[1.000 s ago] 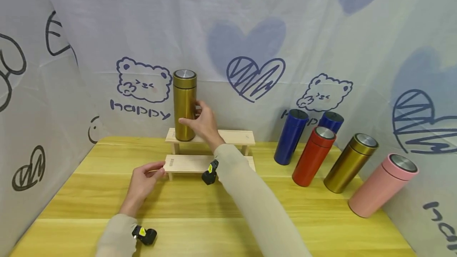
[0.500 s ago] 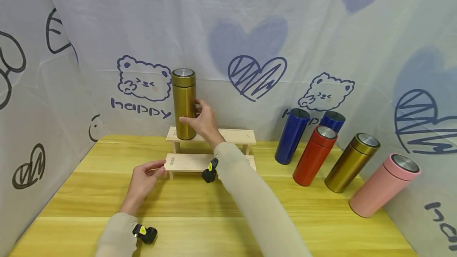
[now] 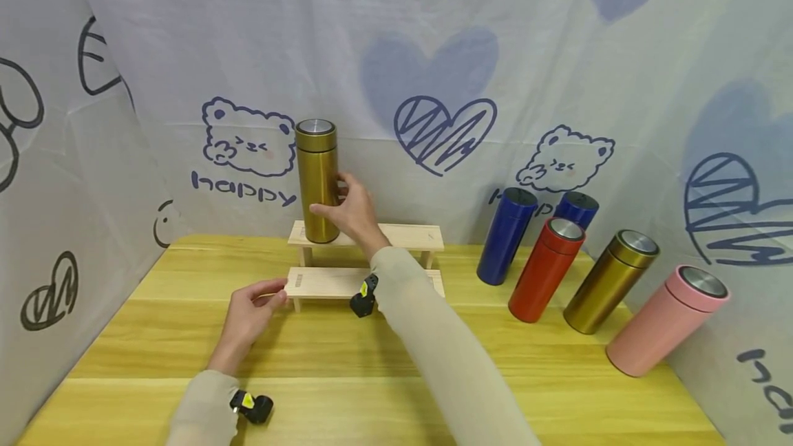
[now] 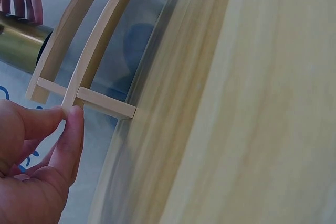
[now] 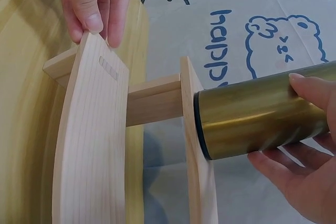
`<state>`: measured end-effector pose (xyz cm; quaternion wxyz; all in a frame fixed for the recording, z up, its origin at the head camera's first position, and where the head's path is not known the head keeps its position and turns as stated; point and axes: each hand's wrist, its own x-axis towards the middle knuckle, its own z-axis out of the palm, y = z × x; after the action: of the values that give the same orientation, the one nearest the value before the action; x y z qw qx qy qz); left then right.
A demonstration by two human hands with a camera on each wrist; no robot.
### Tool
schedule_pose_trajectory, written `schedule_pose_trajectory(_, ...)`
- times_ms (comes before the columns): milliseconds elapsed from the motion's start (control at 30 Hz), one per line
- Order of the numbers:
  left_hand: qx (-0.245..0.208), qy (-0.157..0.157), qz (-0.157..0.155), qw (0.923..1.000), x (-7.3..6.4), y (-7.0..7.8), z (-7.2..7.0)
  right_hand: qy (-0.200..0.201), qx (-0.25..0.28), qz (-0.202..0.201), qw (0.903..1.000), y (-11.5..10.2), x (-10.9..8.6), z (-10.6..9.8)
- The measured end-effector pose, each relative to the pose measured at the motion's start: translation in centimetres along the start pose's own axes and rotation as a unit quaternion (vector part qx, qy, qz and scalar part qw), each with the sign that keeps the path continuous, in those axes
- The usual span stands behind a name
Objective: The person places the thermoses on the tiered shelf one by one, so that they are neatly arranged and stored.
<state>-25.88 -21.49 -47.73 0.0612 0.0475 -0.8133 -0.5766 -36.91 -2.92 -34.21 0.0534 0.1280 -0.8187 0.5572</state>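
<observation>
A gold vacuum flask (image 3: 319, 184) stands upright at the left end of the upper step of a two-step wooden rack (image 3: 328, 283). My right hand (image 3: 354, 212) grips its lower half from the right, thumb in front and fingers behind. In the right wrist view the base of the flask (image 5: 252, 116) meets the top board. My left hand (image 3: 248, 315) pinches the left end of the lower step between thumb and fingertips, as the left wrist view shows with the hand (image 4: 42, 156) at the board's corner.
On the right of the table (image 3: 297, 391) stand a red flask (image 3: 545, 270), two blue flasks, the nearer-left blue flask (image 3: 504, 239) and the blue flask behind (image 3: 576, 209), another gold flask (image 3: 610, 284) and a pink flask (image 3: 665, 322). A printed curtain (image 3: 347, 33) hangs close behind the rack.
The gold flask's top has tipped slightly to the left while its base stays on the upper step. Both hands keep their hold and have hardly moved.
</observation>
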Motion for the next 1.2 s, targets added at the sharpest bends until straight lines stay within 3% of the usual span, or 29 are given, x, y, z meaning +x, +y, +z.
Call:
schedule_pose_trajectory(467, -0.007, -0.004, 0.004, 1.0000, 0.0, -0.1, -0.2, -0.016, 0.032, 0.014, 0.9993, -0.1, -0.4, -0.9)
schedule_pose_trajectory(1200, -0.020, -0.004, 0.003, 0.9998, 0.1, -0.2, 0.0, -0.062, -0.024, 0.052, 0.9964, 0.7, -3.4, -5.7)
